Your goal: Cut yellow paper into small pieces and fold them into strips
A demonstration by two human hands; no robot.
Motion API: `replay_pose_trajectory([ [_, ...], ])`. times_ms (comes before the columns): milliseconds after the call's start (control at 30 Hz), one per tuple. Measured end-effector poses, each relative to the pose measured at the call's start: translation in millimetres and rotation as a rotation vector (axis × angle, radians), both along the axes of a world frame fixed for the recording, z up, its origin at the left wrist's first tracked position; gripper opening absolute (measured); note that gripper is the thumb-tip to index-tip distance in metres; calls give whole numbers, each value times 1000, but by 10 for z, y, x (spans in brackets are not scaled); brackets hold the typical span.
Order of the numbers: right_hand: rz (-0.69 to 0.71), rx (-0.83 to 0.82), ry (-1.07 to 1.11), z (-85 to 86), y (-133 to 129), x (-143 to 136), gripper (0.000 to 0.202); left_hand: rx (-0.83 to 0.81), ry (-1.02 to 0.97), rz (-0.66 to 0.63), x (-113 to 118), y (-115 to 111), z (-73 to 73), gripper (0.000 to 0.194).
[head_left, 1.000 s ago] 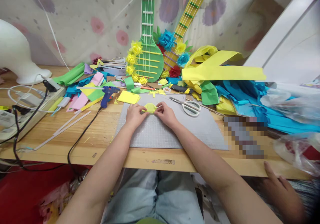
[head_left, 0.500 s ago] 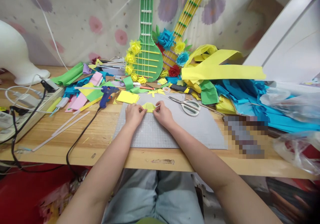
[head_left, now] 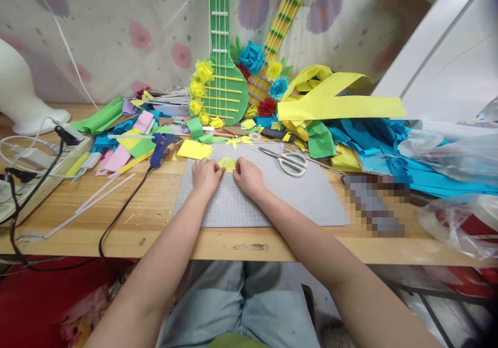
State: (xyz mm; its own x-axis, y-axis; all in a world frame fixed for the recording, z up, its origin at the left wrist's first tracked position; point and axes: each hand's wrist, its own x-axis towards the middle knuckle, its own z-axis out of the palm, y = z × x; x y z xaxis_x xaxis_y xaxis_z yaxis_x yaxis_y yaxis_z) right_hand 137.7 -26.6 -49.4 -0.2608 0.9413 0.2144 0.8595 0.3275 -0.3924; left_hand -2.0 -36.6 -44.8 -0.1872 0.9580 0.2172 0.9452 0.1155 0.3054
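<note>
A small piece of yellow crepe paper [head_left: 226, 165] is pinched at its sides between my two hands, over the grey cutting mat [head_left: 311, 203]. My left hand [head_left: 207, 176] is closed on its left edge, fingertips together. On its right edge my right hand [head_left: 249, 177] is closed too, thumb and fingers curled in. White-handled scissors [head_left: 290, 162] lie partly open on the mat to the right of my hands. A folded yellow paper stack [head_left: 194, 150] rests just beyond my left hand.
A blue glue gun [head_left: 161, 148] with a black cord lies left of the mat. Behind stand a green paper guitar [head_left: 229, 91] and a yellow one [head_left: 284, 21] with paper flowers. Crumpled blue paper [head_left: 373, 143] and a plastic bag [head_left: 459, 226] lie to the right.
The view has shifted slightly, so everything sits a little further left. Both hands still pinch the yellow piece, whose top edge now looks more rounded.
</note>
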Motion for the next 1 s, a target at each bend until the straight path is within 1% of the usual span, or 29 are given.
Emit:
replay_pose_trajectory([
  [67,16,29,-42,-2,-6,-8,12,28,-13,-29,7,10,-2,16],
  [133,23,46,-70,-6,-12,-16,13,48,-10,-105,19,21,3,11],
  [233,21,49,-88,-11,-19,-24,15,42,14,-224,41,30,19,18],
  [300,18,47,-87,-11,-21,-25,16,39,26,-253,53,28,24,21],
  [433,16,42,-85,-7,-19,-23,17,65,13,-216,77,28,8,13],
  [500,11,46,-86,-6,-17,-22,16,66,-9,-187,93,33,-1,15],
  [600,6,53,-89,-11,-13,-24,17,39,-43,-148,113,44,-2,16],
  [700,15,45,-81,-18,-11,-25,18,2,-72,-103,117,48,5,11],
  [800,19,35,-70,-17,-15,-27,20,-18,-88,-66,102,46,6,18],
  [1000,23,23,-50,17,-37,-20,26,-27,-93,-61,64,47,-6,29],
])
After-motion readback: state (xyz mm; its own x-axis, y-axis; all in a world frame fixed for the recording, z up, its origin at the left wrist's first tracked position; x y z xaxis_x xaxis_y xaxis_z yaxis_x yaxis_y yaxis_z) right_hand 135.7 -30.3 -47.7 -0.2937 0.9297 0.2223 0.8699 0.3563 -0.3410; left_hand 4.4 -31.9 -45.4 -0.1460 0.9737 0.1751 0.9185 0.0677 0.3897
